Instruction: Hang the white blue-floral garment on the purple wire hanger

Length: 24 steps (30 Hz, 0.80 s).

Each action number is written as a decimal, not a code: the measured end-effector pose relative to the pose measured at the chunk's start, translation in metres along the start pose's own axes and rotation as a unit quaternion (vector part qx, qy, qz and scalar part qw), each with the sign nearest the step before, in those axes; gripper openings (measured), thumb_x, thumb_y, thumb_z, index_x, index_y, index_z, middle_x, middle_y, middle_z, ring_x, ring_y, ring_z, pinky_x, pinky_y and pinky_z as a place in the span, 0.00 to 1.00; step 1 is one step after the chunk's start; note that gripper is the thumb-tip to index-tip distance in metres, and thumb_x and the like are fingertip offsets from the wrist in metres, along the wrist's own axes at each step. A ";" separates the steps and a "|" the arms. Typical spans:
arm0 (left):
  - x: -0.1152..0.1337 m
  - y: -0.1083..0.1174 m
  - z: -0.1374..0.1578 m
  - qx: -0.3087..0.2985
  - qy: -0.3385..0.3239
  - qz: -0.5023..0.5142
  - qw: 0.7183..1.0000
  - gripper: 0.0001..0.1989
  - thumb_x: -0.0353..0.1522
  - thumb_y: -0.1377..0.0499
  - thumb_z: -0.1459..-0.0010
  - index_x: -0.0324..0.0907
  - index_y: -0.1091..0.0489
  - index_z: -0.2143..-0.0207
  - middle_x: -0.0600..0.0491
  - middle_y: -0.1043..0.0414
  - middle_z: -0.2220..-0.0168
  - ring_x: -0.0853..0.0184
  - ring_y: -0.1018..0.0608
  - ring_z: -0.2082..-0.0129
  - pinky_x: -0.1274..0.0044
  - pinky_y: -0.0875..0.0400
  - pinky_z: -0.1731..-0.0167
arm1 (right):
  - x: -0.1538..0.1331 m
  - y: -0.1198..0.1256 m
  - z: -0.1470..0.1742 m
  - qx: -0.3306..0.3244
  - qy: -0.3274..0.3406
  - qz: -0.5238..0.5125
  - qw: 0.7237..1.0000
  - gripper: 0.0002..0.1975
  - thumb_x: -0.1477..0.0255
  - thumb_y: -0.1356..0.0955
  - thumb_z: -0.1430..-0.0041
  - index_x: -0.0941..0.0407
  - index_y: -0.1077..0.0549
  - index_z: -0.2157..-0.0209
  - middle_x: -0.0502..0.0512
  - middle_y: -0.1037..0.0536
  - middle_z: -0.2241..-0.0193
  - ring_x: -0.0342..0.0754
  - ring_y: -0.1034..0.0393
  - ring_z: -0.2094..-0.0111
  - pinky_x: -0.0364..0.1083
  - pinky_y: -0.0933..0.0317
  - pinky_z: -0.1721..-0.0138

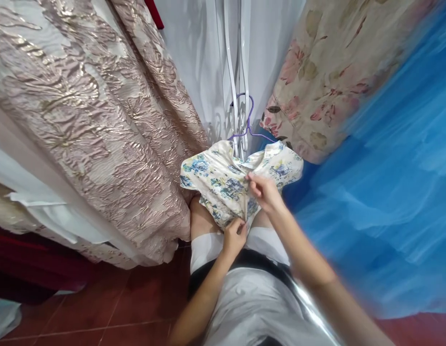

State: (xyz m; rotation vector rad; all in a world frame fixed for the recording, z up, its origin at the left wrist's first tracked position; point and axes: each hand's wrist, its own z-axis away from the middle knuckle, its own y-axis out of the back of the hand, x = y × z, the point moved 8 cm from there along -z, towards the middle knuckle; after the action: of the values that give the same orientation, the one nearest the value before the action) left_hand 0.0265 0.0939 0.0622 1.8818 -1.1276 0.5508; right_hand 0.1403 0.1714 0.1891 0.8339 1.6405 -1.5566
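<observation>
A cream shirt with blue and yellow flowers [223, 180] hangs in front of me on a purple hanger [249, 117]. Its short sleeves spread to both sides. My left hand [234, 238] is closed on the lower front edge of the shirt. Higher up, just below the collar, my right hand [264, 190] pinches the front opening between thumb and fingers. Between the two hands the front edge runs roughly straight. Buttons, if there are any, are too small to make out.
Pink and gold brocade fabric [100, 120] hangs close on the left. A white cloth with long white straps [228, 57] hangs behind the hanger. On the right are a beige floral fabric [316, 86] and blue tulle [381, 192]. The floor [136, 302] has red tiles.
</observation>
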 end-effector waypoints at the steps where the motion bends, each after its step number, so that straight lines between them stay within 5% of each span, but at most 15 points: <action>1: 0.001 -0.001 0.002 -0.010 0.003 0.001 1.000 0.09 0.29 0.44 0.36 0.43 0.35 0.72 0.54 0.30 0.74 0.68 0.26 0.72 0.78 0.33 0.67 | -0.012 -0.010 -0.010 -0.009 -0.007 -0.014 1.000 0.14 0.67 0.22 0.54 0.60 0.27 0.78 0.43 0.34 0.86 0.32 0.54 0.87 0.38 0.63 0.87; 6: 0.006 -0.002 0.003 -0.032 0.003 -0.009 0.999 0.10 0.30 0.42 0.36 0.43 0.35 0.73 0.54 0.29 0.73 0.68 0.26 0.71 0.78 0.33 0.66 | -0.045 -0.047 -0.040 -0.059 -0.091 -0.063 0.992 0.07 0.78 0.28 0.43 0.61 0.28 0.74 0.41 0.36 0.86 0.31 0.53 0.88 0.35 0.61 0.88; 11: 0.004 0.000 -0.002 -0.054 -0.024 -0.042 0.997 0.10 0.29 0.43 0.35 0.43 0.35 0.72 0.54 0.30 0.73 0.68 0.26 0.71 0.78 0.33 0.67 | -0.047 -0.054 -0.036 -0.075 -0.148 -0.087 0.982 0.09 0.81 0.33 0.38 0.60 0.30 0.73 0.40 0.38 0.87 0.31 0.54 0.89 0.34 0.61 0.89; 19: -0.013 0.000 0.001 -0.095 -0.061 -0.084 0.990 0.09 0.27 0.43 0.36 0.42 0.32 0.71 0.54 0.28 0.71 0.67 0.24 0.69 0.78 0.30 0.67 | -0.062 -0.054 -0.038 -0.039 -0.088 -0.076 0.992 0.07 0.79 0.30 0.39 0.61 0.27 0.72 0.42 0.34 0.87 0.32 0.49 0.88 0.34 0.57 0.88; 22: 0.009 0.035 -0.029 -0.008 -0.102 -0.083 0.991 0.05 0.34 0.40 0.35 0.41 0.28 0.61 0.48 0.26 0.61 0.64 0.22 0.59 0.75 0.26 0.61 | -0.062 -0.052 -0.032 -0.045 -0.059 -0.050 0.996 0.05 0.76 0.27 0.42 0.61 0.25 0.71 0.43 0.33 0.86 0.33 0.46 0.88 0.35 0.56 0.87; 24: 0.040 0.072 -0.064 0.097 -0.134 -0.086 0.982 0.12 0.36 0.41 0.34 0.40 0.29 0.52 0.43 0.28 0.53 0.61 0.23 0.52 0.73 0.26 0.58 | -0.061 -0.050 -0.027 -0.049 -0.034 -0.021 0.998 0.06 0.74 0.26 0.44 0.61 0.24 0.71 0.43 0.32 0.86 0.34 0.45 0.87 0.36 0.55 0.86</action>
State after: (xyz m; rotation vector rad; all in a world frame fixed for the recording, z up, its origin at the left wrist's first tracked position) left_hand -0.0130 0.1116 0.1576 2.2496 -1.0982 0.3246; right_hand 0.1291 0.1964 0.2676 0.6909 1.6808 -1.5038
